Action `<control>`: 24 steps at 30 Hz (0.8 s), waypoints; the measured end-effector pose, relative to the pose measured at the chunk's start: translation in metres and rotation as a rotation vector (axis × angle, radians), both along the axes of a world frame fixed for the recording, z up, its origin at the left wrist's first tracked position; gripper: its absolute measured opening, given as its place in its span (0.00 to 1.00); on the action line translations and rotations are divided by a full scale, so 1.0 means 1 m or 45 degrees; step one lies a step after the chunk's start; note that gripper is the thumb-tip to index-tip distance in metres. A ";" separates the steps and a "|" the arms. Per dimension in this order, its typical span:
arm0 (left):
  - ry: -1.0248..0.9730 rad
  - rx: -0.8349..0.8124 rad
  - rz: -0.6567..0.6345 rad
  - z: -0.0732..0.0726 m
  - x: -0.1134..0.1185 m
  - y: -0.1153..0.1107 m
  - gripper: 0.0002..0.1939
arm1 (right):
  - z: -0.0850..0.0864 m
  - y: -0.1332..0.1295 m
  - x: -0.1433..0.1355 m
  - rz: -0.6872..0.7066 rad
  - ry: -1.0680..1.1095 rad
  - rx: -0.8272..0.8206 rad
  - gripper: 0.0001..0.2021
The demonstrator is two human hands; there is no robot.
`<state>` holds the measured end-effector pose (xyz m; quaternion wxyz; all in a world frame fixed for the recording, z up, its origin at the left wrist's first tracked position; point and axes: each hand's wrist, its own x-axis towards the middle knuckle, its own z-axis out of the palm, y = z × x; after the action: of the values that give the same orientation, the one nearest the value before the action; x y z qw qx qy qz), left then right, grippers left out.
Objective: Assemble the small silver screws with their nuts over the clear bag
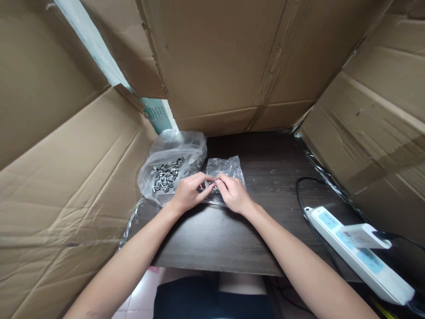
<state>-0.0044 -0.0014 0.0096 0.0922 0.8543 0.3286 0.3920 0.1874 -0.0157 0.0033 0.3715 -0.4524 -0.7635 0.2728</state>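
My left hand (191,191) and my right hand (232,191) meet at their fingertips over the dark table. Both are pinched around something small that is mostly hidden by the fingers. Just behind and under them lies a small clear plastic bag (226,166), with some small metal pieces partly visible between the hands. To the left of my left hand, a larger clear plastic bag (181,141) lies open, holding many shiny metal screw-like parts (166,175).
Cardboard walls (219,57) enclose the dark table (268,177) at the back and both sides. At the right edge lies a white power strip (358,257) with a white adapter (363,235) plugged in. A black cable (300,199) curves beside it.
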 end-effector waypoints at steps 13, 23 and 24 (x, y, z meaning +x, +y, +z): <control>0.009 -0.025 0.002 0.001 0.000 -0.001 0.05 | 0.002 0.000 -0.001 -0.011 -0.020 0.015 0.10; 0.006 -0.006 0.006 0.001 0.000 0.000 0.05 | 0.003 -0.001 0.000 -0.011 -0.001 0.021 0.11; 0.003 -0.003 0.005 0.001 0.000 0.000 0.05 | 0.003 -0.001 0.000 -0.012 0.001 0.020 0.10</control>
<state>-0.0042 -0.0017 0.0103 0.0921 0.8540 0.3309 0.3908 0.1877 -0.0166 0.0067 0.3767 -0.4529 -0.7633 0.2652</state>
